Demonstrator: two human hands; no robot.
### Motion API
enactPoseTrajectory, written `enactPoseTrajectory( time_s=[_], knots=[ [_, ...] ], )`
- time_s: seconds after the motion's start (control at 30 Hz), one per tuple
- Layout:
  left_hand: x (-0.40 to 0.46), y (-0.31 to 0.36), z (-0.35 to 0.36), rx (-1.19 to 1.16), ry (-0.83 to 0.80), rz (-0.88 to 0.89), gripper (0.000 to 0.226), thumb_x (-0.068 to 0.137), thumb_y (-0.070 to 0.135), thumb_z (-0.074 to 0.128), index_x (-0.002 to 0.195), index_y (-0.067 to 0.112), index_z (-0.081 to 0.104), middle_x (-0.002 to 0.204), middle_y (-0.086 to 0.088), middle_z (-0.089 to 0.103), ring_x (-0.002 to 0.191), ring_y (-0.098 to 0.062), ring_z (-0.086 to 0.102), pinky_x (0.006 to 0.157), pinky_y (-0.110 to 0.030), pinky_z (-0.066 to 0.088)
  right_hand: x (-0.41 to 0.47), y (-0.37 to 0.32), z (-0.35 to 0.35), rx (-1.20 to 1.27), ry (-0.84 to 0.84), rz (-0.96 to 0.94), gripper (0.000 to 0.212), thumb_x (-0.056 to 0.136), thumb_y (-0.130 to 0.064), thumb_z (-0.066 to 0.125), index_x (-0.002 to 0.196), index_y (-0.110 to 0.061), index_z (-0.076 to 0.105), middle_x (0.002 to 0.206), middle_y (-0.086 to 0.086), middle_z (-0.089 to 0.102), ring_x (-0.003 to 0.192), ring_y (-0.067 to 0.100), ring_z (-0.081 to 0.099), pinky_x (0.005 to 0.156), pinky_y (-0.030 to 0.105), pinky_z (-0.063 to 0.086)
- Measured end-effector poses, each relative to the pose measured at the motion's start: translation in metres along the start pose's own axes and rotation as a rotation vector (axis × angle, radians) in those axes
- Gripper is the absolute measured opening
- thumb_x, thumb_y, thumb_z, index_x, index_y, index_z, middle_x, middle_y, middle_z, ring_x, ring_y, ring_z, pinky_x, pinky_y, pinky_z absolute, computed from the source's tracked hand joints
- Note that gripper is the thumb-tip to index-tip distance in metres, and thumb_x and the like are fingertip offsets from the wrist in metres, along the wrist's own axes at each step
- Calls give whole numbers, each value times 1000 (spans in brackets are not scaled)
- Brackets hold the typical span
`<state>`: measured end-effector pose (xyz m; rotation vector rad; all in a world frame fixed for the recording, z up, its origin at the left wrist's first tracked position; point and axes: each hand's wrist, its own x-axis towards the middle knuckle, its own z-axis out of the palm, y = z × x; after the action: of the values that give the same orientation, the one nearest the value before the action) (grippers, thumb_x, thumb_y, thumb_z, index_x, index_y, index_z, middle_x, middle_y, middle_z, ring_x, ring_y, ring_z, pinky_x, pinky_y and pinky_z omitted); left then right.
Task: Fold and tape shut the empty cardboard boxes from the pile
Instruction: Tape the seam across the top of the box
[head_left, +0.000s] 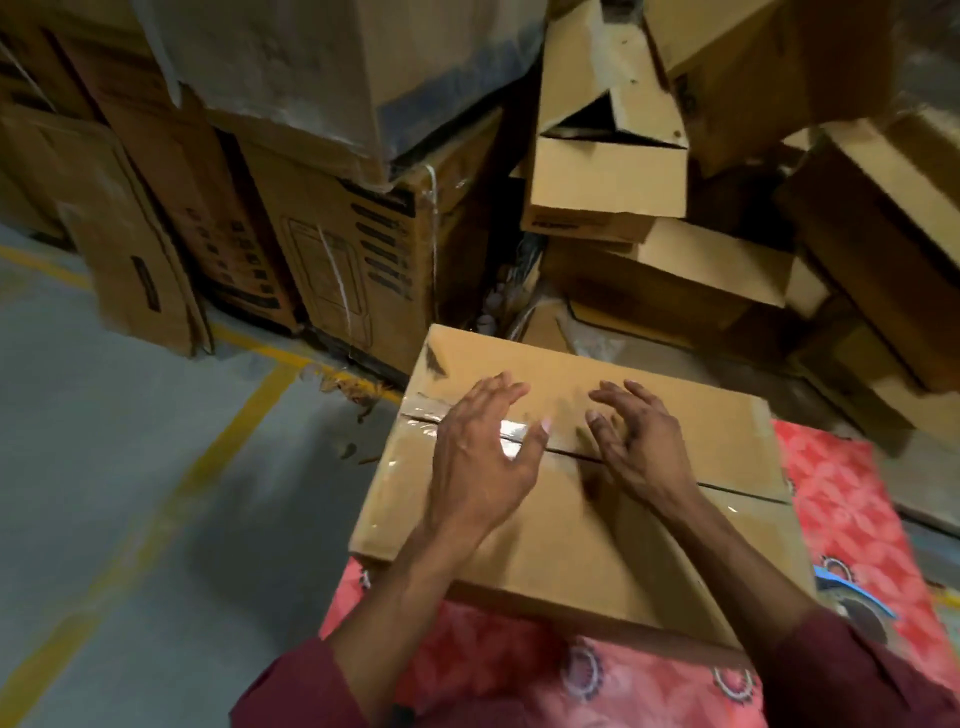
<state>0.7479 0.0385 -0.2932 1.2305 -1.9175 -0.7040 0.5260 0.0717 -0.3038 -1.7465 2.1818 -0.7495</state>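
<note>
A closed cardboard box lies on a red patterned mat on the grey floor, directly in front of the person. Both hands are over its top, on either side of the middle of the seam between the two flaps. The left hand has its fingers spread and nearly straight, reaching across the seam, where clear tape shines under the thumb. The right hand lies just beside it, with loosely bent fingers resting on or just above the far flap; it grasps nothing. Whether the palms press on the cardboard, I cannot tell. Right of the box, a blue tape dispenser lies on the mat. Behind, a pile of empty boxes stands beside large printed cartons; their black print is too blurred to read. Yellow lines cross the floor.
</note>
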Motion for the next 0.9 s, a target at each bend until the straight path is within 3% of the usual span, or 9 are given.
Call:
enactPoseTrajectory(
  time_s=[0.1,0.2,0.3,0.43,0.53,0.6,0.67,0.8,0.9],
  knots=[
    [-48,47,56,215,-49,155,57,94,63,54,140,29,62,158,3,50,153,-16,35,123,-49,29,29,75,-58,-136,-58,57,36,102,-39,57,134,-24,65,142,4,63,148,30,39,110,46,40],
    [-91,67,115,318,-46,150,47,96,57,54,133,30,67,157,2,51,152,-18,36,122,-54,26,61,136,-93,-271,-199,104,47,104,-50,48,143,-25,56,149,3,57,150,31,36,110,49,39],
    [-97,69,144,394,54,107,40,98,49,57,123,22,73,150,-4,59,149,-24,43,120,-58,30,66,167,-101,-248,-346,131,62,101,-65,40,137,-19,60,132,16,67,128,39,58,99,48,51],
    [-84,51,139,400,219,225,30,95,38,65,110,16,78,136,-5,69,138,-26,56,117,-57,35,49,187,-93,-243,-282,90,54,100,-59,50,130,-16,62,122,20,69,109,42,65,87,44,54],
    [-61,24,123,441,290,298,26,95,32,64,101,12,79,125,-5,74,126,-28,64,112,-57,39,36,197,-92,-237,-241,106,56,94,-66,53,109,-14,66,101,19,73,95,40,68,75,43,56],
    [-35,9,110,459,331,333,23,94,29,64,97,11,79,120,-5,76,119,-29,67,106,-57,42,17,200,-94,-240,-201,141,55,93,-69,55,90,-14,60,89,14,70,89,37,68,65,38,49],
    [-5,-6,97,445,333,345,20,93,27,64,95,12,78,117,-5,76,113,-29,67,103,-55,45,-10,194,-97,-290,-190,213,57,91,-74,53,87,-17,56,88,12,68,90,35,68,63,36,41],
    [36,-20,78,303,340,98,18,91,21,66,96,9,78,107,-9,78,97,-33,68,91,-46,53,-73,169,-96,-290,-204,390,72,79,-90,50,87,-18,56,83,9,65,87,34,67,63,35,43],
    [27,0,71,186,291,-95,20,92,23,65,102,12,78,109,-8,77,102,-33,67,93,-35,47,-116,141,-86,-261,-242,453,79,75,-96,41,81,-18,53,81,8,63,87,34,65,64,37,46]
  ],
)
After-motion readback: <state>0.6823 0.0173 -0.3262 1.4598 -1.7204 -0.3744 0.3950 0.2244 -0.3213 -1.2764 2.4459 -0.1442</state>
